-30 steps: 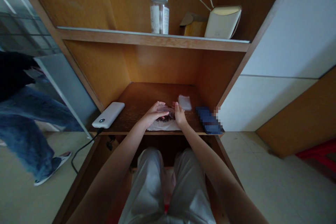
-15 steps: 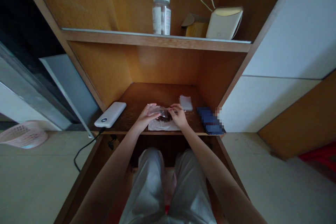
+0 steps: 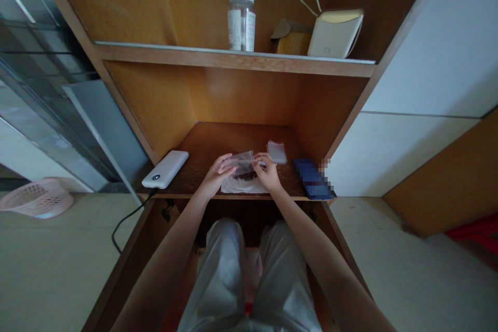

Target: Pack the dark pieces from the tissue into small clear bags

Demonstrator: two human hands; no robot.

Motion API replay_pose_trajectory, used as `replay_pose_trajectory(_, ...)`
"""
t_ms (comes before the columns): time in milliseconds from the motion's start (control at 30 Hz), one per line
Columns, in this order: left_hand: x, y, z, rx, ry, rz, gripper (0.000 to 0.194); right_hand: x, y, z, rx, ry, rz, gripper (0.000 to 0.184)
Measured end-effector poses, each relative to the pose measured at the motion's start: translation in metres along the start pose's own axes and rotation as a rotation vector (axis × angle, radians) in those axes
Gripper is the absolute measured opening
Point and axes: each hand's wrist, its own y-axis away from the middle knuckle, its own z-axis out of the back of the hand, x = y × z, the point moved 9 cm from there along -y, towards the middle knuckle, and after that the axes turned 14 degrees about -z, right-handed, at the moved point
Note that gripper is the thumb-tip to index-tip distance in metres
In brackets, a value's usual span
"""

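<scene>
Both my hands are at the front of the lower wooden shelf (image 3: 218, 140). My left hand (image 3: 216, 175) and my right hand (image 3: 267, 170) pinch the two ends of a small clear plastic bag (image 3: 243, 163) with dark small pieces in it, held just above the shelf. Under the bag lies a white sheet (image 3: 243, 187) with more dark pieces on it. A second small clear bag (image 3: 276, 151) lies flat just beyond my right hand.
A white power bank (image 3: 165, 169) with a black cable lies at the shelf's left front. A blurred dark blue object (image 3: 312, 179) lies at the right front. The upper shelf holds a clear bottle (image 3: 241, 18), a brown box (image 3: 288, 37) and a cream pouch (image 3: 334, 31). A pink basket (image 3: 35, 197) stands on the floor, left.
My hands have lifted the clear bag off the white sheet and now hold it by both ends. A person in jeans at the left has gone out of view.
</scene>
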Motion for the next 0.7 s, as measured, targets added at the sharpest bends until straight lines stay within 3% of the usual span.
replay_pose_trajectory(100, 0.003, 0.0, 0.008, -0.075, 0.003, 0.004, 0.041, -0.001, 0.001, -0.002, 0.024, -0.054, 0.0, 0.01)
replay_pose_trajectory(233, 0.01, 0.003, 0.004, -0.021, -0.014, 0.09, 0.036, -0.009, 0.001, -0.007, 0.058, -0.125, -0.034, 0.011)
replay_pose_trajectory(433, 0.014, 0.007, 0.003, 0.015, 0.005, 0.176, 0.044, 0.001, 0.003, -0.003, 0.015, -0.086, 0.064, 0.009)
replay_pose_trajectory(700, 0.01, 0.006, 0.001, 0.03, 0.01, 0.164, 0.052, 0.007, 0.005, 0.003, -0.031, -0.068, 0.122, 0.009)
